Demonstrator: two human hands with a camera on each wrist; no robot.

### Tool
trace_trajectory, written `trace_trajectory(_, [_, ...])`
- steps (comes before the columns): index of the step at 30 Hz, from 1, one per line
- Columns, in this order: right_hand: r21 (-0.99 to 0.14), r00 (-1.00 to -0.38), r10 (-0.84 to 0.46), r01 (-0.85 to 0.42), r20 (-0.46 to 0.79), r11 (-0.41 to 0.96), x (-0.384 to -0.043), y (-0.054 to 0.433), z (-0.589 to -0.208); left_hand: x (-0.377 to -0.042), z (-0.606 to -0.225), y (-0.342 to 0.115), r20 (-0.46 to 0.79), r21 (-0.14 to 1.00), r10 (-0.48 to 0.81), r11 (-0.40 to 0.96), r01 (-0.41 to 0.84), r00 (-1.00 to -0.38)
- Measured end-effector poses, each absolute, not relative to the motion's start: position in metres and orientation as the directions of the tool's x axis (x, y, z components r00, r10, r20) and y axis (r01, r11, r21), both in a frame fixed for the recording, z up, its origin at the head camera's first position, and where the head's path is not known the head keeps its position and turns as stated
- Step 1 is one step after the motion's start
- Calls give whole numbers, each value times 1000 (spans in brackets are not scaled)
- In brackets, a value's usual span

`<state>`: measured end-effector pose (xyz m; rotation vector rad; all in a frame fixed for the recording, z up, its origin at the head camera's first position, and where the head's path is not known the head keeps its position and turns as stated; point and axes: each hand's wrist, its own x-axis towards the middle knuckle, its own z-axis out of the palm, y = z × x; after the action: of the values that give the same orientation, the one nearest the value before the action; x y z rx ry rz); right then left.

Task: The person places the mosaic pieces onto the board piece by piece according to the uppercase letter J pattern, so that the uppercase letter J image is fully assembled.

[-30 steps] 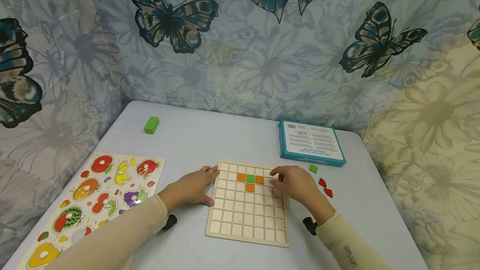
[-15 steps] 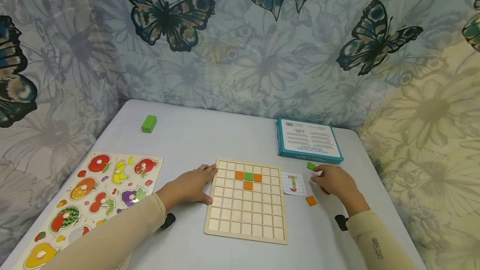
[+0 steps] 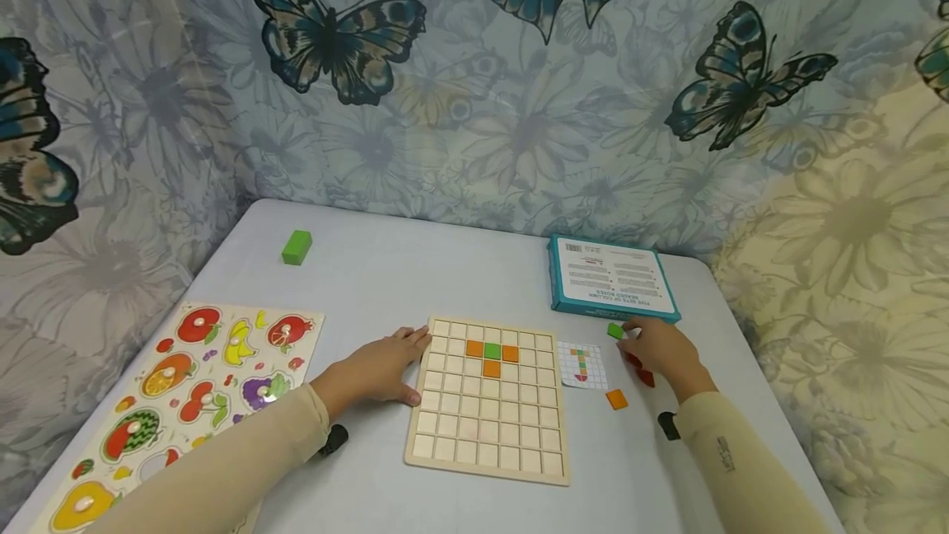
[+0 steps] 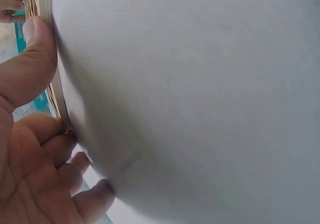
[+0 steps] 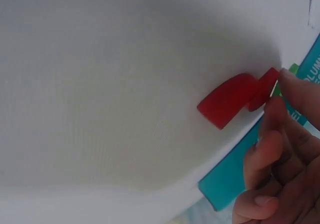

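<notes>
In the head view a wooden grid board (image 3: 485, 427) lies mid-table, with one green and several orange square tiles set in its upper cells. My left hand (image 3: 376, 367) rests along the board's left edge, its thumb and fingers spread against the side. At the right, my right hand (image 3: 660, 353) pinches a red curved-edge piece (image 5: 262, 89) between thumb and index fingertips. A second red piece (image 5: 229, 100) lies touching it on the table. Just past those fingertips sits a green tile (image 3: 615, 330). Beside the board lie a pattern card (image 3: 582, 365) and an orange tile (image 3: 617, 399).
A teal box (image 3: 614, 277) with a white label lies at the back right. On the left is a fruit puzzle board (image 3: 222, 353), partly under the left sleeve. A green block (image 3: 297, 247) stands at the back left.
My right hand has moved right from over the board and pattern card to the red pieces, uncovering the card and an orange tile. My left hand stays at the board's edge.
</notes>
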<state>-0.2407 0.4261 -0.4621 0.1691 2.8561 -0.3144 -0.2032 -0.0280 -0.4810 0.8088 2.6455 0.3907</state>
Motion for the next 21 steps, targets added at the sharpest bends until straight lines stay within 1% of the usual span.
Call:
trace_trajectory(5, [-207, -960, 98, 155, -262, 966, -243, 425, -465, -205, -482, -27, -253, 346, 577, 803, 485, -776])
trace_trajectory(12, [-221, -968, 81, 135, -236, 966, -238, 419, -459, -206, -484, -26, -251, 337, 576, 805, 488, -778])
trace_trajectory(15, [-238, -975, 47, 100, -218, 966, -231, 399, -456, -206, -481, -26, -257, 338, 569, 810, 479, -781])
trace_trajectory(21, [-244, -978, -120, -76, -173, 967, -208, 328, -452, -204, -479, -27, -261, 343, 565, 812, 472, -783])
